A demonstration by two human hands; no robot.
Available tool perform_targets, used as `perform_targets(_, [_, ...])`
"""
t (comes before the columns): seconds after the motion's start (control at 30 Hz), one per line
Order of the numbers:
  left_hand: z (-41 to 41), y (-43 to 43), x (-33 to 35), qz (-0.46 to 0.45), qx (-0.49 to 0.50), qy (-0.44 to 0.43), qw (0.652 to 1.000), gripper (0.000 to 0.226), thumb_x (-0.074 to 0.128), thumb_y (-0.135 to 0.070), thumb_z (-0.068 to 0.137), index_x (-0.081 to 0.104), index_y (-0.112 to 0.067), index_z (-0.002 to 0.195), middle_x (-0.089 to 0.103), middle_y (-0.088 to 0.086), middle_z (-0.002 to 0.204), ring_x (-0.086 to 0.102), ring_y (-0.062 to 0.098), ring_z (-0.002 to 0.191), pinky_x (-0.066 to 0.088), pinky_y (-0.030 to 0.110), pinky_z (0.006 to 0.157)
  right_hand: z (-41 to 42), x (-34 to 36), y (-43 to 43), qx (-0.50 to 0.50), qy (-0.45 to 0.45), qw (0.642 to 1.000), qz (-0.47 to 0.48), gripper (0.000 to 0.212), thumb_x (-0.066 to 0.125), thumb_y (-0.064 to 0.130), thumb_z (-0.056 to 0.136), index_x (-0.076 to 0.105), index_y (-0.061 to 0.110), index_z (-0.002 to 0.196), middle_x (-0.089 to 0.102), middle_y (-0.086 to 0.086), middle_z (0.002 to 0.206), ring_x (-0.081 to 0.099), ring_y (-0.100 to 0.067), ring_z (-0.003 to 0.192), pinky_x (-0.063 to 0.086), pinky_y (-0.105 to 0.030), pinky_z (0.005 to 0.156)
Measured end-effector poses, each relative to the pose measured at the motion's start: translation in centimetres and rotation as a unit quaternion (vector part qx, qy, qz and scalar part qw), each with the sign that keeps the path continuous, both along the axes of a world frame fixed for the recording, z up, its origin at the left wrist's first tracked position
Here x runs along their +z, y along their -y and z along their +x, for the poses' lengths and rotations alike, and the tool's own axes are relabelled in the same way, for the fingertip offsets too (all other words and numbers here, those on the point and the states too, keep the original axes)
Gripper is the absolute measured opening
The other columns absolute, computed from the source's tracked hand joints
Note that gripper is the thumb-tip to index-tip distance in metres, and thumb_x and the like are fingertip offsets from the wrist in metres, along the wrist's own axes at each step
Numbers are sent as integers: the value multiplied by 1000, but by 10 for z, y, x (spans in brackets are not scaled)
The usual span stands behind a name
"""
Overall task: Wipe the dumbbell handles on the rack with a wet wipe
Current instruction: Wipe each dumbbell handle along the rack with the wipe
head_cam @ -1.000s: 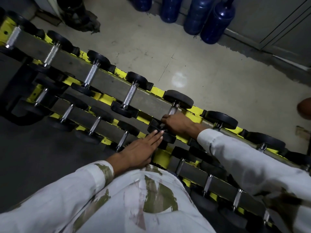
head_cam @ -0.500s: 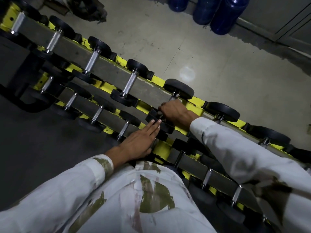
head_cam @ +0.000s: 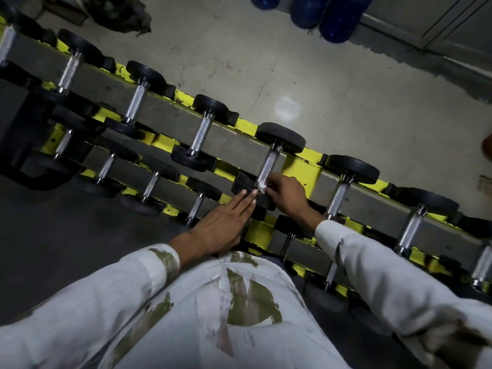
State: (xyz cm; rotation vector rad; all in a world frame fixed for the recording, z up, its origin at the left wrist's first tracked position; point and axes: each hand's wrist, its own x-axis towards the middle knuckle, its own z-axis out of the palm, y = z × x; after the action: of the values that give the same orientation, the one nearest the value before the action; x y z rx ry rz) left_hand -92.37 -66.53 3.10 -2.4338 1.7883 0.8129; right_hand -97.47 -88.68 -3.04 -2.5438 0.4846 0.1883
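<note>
Nearest: white blotched sleeves [head_cam: 386,275] and shirt front.

Left hand [head_cam: 223,227] laid out flat, fingers straight and together, tips touching the near black head [head_cam: 243,183]. Grips nothing.

Just beside it, right hand [head_cam: 286,195] curled round a small wad of wet wipe [head_cam: 262,186], pinching it against the near end of the knurled steel dumbbell handle [head_cam: 269,163].

Handle on the upper tier of the yellow-and-grey rack [head_cam: 300,169], far head [head_cam: 279,137] over the back rail.

Judged heavy, rigid and firmly seated, so no call to lift it.

Wipe soft, damp and light, likely to snag or shred on the knurling. Best wrapped round the bar and drawn along its length, with the hold kept on the wad and off the heads.

Neighbouring dumbbells [head_cam: 202,134] to either side, on both tiers.

Beyond the rack, pale concrete floor [head_cam: 332,89], then blue bottles [head_cam: 338,20] by the wall.
</note>
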Motion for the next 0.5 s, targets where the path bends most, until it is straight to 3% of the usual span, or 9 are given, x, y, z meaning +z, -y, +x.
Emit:
perform_targets(0.1, [3, -1, -1, 6, -10, 1, 1000, 90, 57, -30, 97, 3, 0, 163, -16, 16, 170, -7, 31, 159, 37, 42, 119, 3, -13, -9, -169, 6, 977, 133, 12, 68, 24, 86, 60, 20, 77, 67, 0, 77, 60, -22, 73, 44, -33, 63])
perform_targets(0.33, [10, -2, 0, 10, -31, -5, 999, 89, 54, -30, 98, 0, -1, 163, -19, 15, 170, -9, 31, 158, 33, 40, 119, 3, -40, -12, -298, 27, 921, 251, 16, 58, 6, 83, 62, 21, 88, 68, -1, 84, 60, -19, 78, 49, -31, 69])
perform_targets(0.4, [11, -3, 0, 14, -35, -3, 999, 91, 56, -31, 97, -1, -2, 163, -19, 15, 170, -10, 30, 158, 33, 41, 121, 4, -41, -11, -334, 46, 886, 319, 20, 61, 3, 83, 65, 21, 88, 69, -1, 85, 61, -17, 78, 51, -30, 72])
perform_targets(0.5, [12, -2, 0, 18, -39, -4, 999, 93, 57, -31, 97, -1, -2, 163, -20, 14, 170, -10, 31, 158, 33, 43, 121, 20, -35, -6, -417, 71, 781, 459, 19, 60, -7, 91, 68, 10, 89, 70, -8, 85, 67, -21, 75, 59, -32, 67])
